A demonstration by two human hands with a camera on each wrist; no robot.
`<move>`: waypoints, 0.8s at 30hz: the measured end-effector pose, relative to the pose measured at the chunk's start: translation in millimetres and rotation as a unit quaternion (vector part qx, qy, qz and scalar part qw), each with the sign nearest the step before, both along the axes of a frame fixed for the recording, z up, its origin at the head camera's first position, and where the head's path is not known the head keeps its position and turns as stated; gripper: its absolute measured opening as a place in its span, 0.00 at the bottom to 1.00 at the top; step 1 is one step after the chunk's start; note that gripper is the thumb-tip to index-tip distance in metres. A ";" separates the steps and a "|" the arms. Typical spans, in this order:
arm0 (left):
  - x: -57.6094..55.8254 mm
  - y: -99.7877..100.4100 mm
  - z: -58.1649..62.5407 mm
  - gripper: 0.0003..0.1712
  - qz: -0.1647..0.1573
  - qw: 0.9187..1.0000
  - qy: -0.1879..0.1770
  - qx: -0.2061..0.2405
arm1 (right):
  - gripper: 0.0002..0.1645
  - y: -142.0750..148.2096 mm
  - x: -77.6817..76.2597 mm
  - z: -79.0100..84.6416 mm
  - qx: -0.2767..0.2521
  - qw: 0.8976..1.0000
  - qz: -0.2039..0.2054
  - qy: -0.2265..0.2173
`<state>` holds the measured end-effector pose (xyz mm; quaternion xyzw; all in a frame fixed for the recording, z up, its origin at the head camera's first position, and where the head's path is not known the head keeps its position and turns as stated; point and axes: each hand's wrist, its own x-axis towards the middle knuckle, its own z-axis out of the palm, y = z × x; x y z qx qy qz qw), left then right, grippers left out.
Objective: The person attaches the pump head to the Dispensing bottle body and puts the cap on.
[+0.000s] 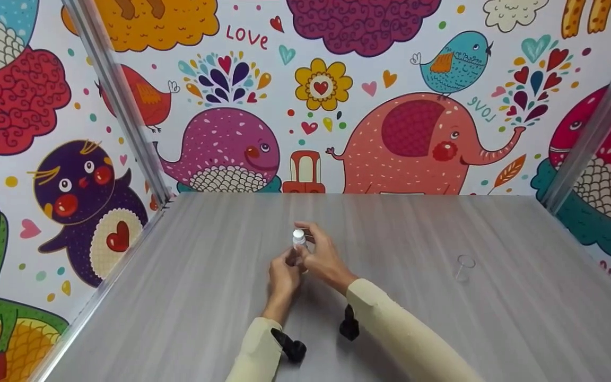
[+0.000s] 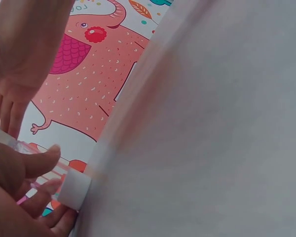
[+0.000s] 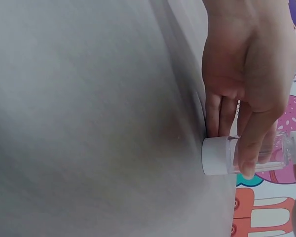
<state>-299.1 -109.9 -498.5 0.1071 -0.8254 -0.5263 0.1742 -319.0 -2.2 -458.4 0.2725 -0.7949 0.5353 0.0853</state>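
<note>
A small clear bottle (image 3: 271, 165) with a white base (image 3: 216, 156) and a white top (image 1: 298, 234) stands upright between the two hands, near the middle of the table. My left hand (image 1: 283, 278) grips the clear body low down, its thumb on one side and fingers on the other. In the right wrist view that left hand (image 3: 249, 74) reaches the body just above the white base. My right hand (image 1: 326, 259) holds the white top, thumb on the near side and index finger curled round the far side. The white base (image 2: 75, 189) also shows in the left wrist view.
A clear, cup-like cylinder (image 1: 464, 269) stands apart on the grey wood-grain table (image 1: 204, 254), to the right of the hands. Black wrist-camera mounts (image 1: 290, 346) stick out from both sleeves. Printed cartoon panels (image 1: 401, 143) with metal posts (image 1: 120, 95) enclose the table.
</note>
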 end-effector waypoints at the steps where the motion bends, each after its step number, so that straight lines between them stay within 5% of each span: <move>1: -0.4 0.0 0.0 0.18 -0.002 1.000 0.003 0.003 | 0.26 0.0 -0.3 -0.5 0.001 1.000 -0.002 0.005; 24: 2.3 1.7 1.3 0.16 -0.001 1.000 0.006 0.025 | 0.26 1.8 -3.9 -0.3 0.065 0.996 -0.046 0.047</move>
